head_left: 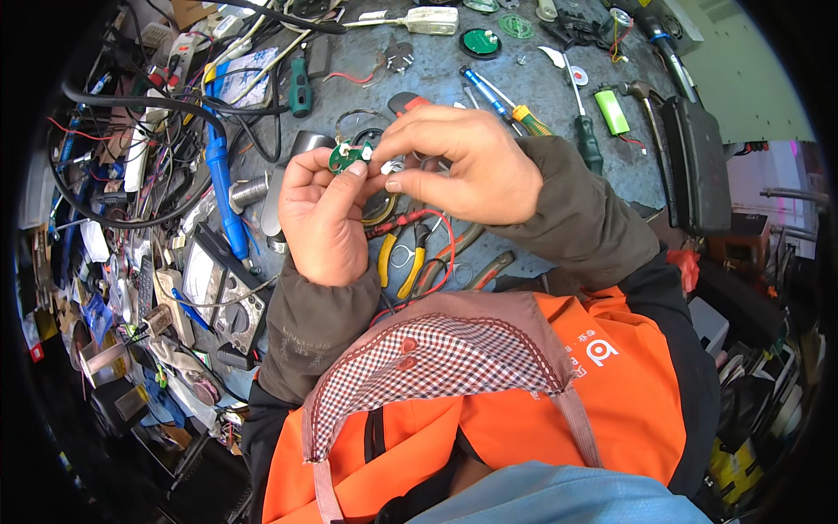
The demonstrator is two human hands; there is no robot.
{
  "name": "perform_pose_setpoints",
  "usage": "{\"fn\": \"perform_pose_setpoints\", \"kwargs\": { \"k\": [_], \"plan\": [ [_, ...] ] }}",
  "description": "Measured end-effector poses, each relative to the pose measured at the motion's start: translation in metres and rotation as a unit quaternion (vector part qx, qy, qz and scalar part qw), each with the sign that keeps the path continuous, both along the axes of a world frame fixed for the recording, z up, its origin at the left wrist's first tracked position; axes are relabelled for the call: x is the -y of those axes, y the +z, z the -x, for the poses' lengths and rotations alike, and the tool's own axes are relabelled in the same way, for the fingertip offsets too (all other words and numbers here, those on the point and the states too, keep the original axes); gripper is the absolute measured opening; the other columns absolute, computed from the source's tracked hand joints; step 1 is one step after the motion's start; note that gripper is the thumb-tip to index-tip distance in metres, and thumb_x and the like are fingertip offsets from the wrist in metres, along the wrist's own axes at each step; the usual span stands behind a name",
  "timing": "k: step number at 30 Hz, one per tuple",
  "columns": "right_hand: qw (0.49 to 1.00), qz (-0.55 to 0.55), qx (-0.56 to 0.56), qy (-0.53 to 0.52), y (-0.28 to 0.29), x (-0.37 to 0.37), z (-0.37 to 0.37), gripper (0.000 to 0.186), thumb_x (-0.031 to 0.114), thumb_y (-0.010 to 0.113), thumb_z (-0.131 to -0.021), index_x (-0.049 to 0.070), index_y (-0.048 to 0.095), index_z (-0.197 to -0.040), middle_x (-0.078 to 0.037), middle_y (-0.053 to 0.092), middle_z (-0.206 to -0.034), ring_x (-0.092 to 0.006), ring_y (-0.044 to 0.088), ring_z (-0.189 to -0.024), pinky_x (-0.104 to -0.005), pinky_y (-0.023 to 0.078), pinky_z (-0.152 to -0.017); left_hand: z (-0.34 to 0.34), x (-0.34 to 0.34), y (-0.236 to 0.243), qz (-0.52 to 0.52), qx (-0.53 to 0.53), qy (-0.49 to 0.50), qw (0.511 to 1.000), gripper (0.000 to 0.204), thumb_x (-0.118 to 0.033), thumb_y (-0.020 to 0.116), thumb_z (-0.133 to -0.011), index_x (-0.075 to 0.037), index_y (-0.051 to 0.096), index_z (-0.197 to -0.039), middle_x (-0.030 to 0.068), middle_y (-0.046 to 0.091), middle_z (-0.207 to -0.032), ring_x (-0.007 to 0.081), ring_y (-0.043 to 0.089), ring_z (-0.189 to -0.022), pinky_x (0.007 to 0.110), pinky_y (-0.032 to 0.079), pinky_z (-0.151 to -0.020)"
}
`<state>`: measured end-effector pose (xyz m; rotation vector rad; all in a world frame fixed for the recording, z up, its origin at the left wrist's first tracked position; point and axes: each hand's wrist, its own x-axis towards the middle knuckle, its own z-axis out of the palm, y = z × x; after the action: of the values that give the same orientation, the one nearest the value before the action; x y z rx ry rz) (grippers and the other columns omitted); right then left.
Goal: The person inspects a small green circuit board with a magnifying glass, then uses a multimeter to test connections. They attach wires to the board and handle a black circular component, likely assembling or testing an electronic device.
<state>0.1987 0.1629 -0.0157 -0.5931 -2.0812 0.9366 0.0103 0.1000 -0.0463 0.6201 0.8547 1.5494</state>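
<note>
one partly covered green board (339, 161) is pinched by the left hand (325, 205); i cannot tell what the right hand (467, 162) holds.

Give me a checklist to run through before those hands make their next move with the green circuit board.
1. Board held: ok. The left hand grips the green circuit board between thumb and fingers.
2. Right hand close by: ok. It is beside the board; whether it touches it, cannot tell.
3. Bench beneath the hands clear: not ok. A tool with yellow-and-black handles lies close by.
4. Green battery pack apart from the board: ok. It lies off to the right.
5. Blue pen-shaped tool apart from the hands: ok. It lies to the left.
6. That blue tool cold: cannot tell.
</note>
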Motion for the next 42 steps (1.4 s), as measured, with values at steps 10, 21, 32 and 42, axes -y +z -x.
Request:
{"fn": "perform_pose_setpoints", "kwargs": {
  "k": [10, 21, 32, 42],
  "plan": [
    [0.998, -0.056, -0.018, 0.000, 0.001, -0.001, -0.001, 0.018, 0.004, 0.069, -0.086, 0.002, 0.071, -0.104, -0.013, 0.070, -0.092, -0.0318, 0.069, -0.082, -0.0381, 0.055, -0.071, 0.000, 0.000, 0.003, -0.010, 0.012, -0.002, 1.000, 0.018, 0.006, 0.062, -0.094, 0.001, 0.055, -0.110, 0.0131, 0.070, -0.101, 0.0208, 0.072, -0.091, 0.034, 0.063, -0.080],
    [0.997, -0.065, -0.042, -0.030, 0.015, 0.008, -0.002, 0.011, 0.000, 0.068, -0.085, 0.001, 0.065, -0.095, -0.012, 0.067, -0.090, -0.0310, 0.067, -0.084, -0.0386, 0.053, -0.071, 0.000, 0.001, 0.003, -0.001, 0.010, -0.013, 1.000, 0.018, 0.006, 0.062, -0.094, 0.000, 0.055, -0.110, 0.0137, 0.070, -0.101, 0.0239, 0.073, -0.093, 0.036, 0.063, -0.081],
    [0.996, -0.067, -0.049, -0.046, 0.017, 0.006, -0.002, 0.009, -0.003, 0.067, -0.084, 0.000, 0.065, -0.092, -0.011, 0.063, -0.089, -0.0265, 0.063, -0.081, -0.0346, 0.051, -0.069, -0.003, 0.002, 0.006, 0.005, -0.004, 0.000, 1.000, 0.019, 0.008, 0.063, -0.093, -0.001, 0.054, -0.108, 0.0128, 0.070, -0.100, 0.0229, 0.073, -0.092, 0.036, 0.063, -0.080],
    [0.997, -0.040, -0.036, -0.047, 0.011, 0.006, -0.001, 0.007, -0.001, 0.068, -0.084, 0.000, 0.065, -0.091, -0.011, 0.064, -0.089, -0.0207, 0.064, -0.071, -0.0299, 0.050, -0.058, -0.004, 0.003, 0.007, 0.008, -0.012, -0.009, 1.000, 0.021, 0.007, 0.063, -0.094, -0.002, 0.054, -0.110, 0.0115, 0.070, -0.100, 0.0216, 0.073, -0.090, 0.035, 0.063, -0.079]
  ]
}}
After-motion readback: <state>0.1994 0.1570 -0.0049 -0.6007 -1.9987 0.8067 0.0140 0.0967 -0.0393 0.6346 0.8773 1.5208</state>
